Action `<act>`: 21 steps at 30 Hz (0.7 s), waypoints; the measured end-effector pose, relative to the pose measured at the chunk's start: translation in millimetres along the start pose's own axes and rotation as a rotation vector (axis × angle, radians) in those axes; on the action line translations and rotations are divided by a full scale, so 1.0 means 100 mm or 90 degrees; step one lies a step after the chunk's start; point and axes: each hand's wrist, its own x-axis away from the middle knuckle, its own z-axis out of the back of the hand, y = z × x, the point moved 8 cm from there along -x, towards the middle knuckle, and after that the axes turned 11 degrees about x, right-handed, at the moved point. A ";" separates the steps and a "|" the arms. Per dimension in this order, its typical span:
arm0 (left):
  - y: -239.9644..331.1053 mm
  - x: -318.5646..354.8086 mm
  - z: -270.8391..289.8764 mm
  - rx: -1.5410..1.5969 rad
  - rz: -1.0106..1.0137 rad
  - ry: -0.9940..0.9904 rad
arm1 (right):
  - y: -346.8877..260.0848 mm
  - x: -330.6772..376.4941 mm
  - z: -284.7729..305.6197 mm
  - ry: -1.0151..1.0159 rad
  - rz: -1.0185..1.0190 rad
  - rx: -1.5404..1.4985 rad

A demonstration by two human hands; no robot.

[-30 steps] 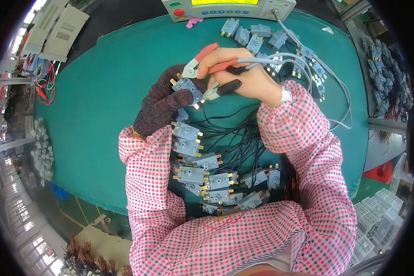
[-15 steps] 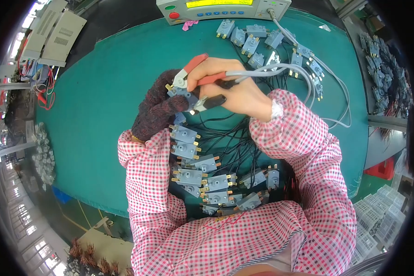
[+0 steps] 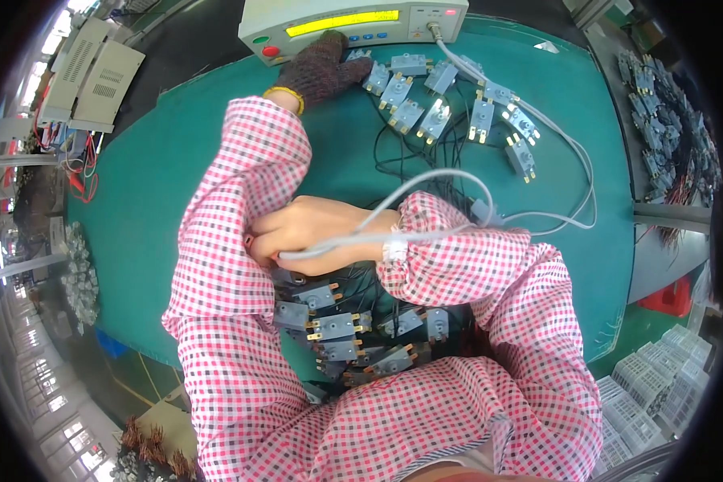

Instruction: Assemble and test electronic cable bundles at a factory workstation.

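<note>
Grey blocks in two groups, near blocks and far blocks, with the work apparently part-way.
The near blocks lie on the body side of the right fingers. The bare right hand is curled against or just over the left sleeve; a grey cable runs to it, but whether its fingers are clamped on anything cannot be told. The far blocks spread to the right of the left fingers, beginning just beside the thumb. The gloved left hand, thumb apart from its fingers, reaches the front of the meter, just under its lit yellow screen. No block shows in either hand. Which group is done and which is left cannot be told.
</note>
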 end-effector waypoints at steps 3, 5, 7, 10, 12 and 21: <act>-0.14 0.07 -0.07 0.034 0.055 -0.029 | 0.12 0.04 0.21 0.044 -0.050 -0.060; -0.40 0.29 -0.05 0.214 0.153 -0.050 | 0.27 0.10 0.39 0.111 -0.151 -0.121; -0.16 0.60 0.10 0.221 -0.073 -0.104 | 0.38 0.21 0.70 0.288 -0.157 -0.168; -0.78 1.16 -0.04 0.587 0.000 -0.178 | 0.57 0.24 0.86 0.384 -0.320 -0.269; 0.04 0.99 -0.09 0.846 -0.236 -0.158 | 0.70 0.35 0.96 0.380 -0.291 -0.188; -0.62 1.82 -0.02 0.974 0.224 -0.082 | 0.69 0.24 0.77 0.198 -0.365 -0.185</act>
